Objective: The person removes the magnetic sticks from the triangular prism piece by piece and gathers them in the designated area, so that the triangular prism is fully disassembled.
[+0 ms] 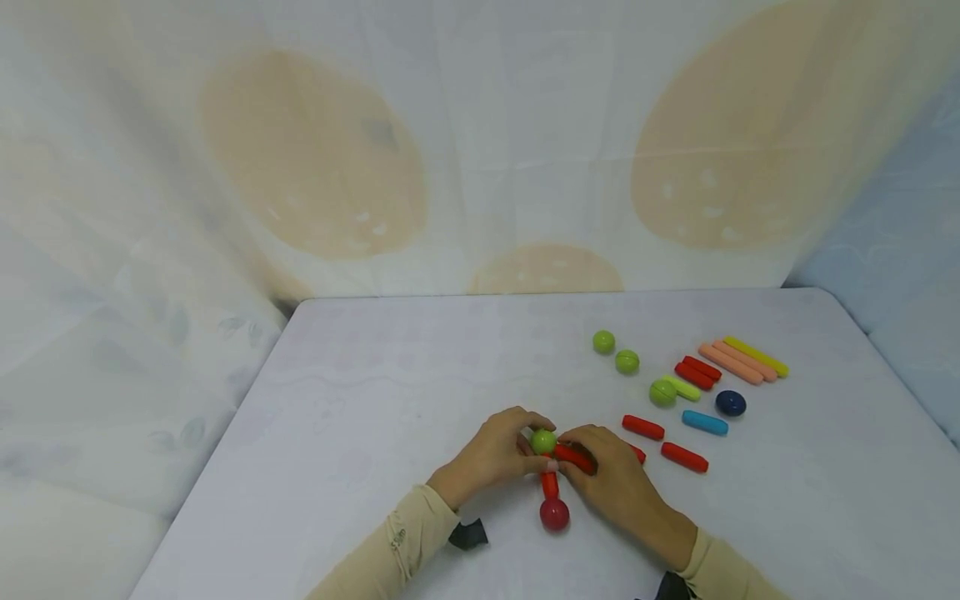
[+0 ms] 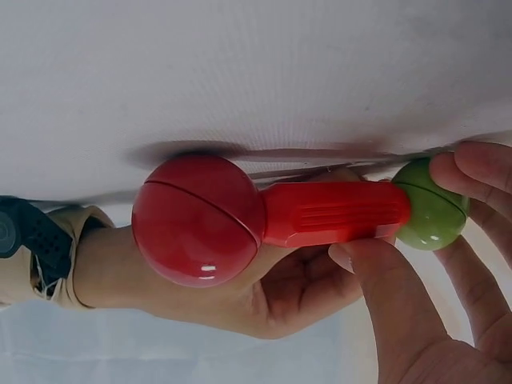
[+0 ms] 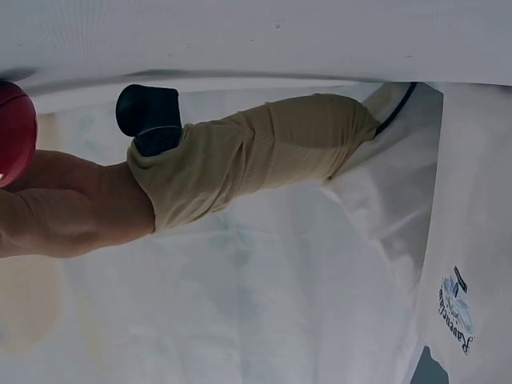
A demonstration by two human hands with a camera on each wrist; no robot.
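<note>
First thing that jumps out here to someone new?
Both hands meet at the near middle of the table: the left hand pinches a green ball, the right hand grips a red stick. A short red stick runs from there to a red ball. Loose balls and sticks lie scattered to the right.

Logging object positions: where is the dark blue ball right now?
In the head view, the dark blue ball lies on the table's right side, just beyond the light blue stick, away from both hands.

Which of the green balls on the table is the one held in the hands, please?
The green ball nearest the person, pinched by the left hand and joined to a red stick. The other three green balls lie loose farther right.
</note>
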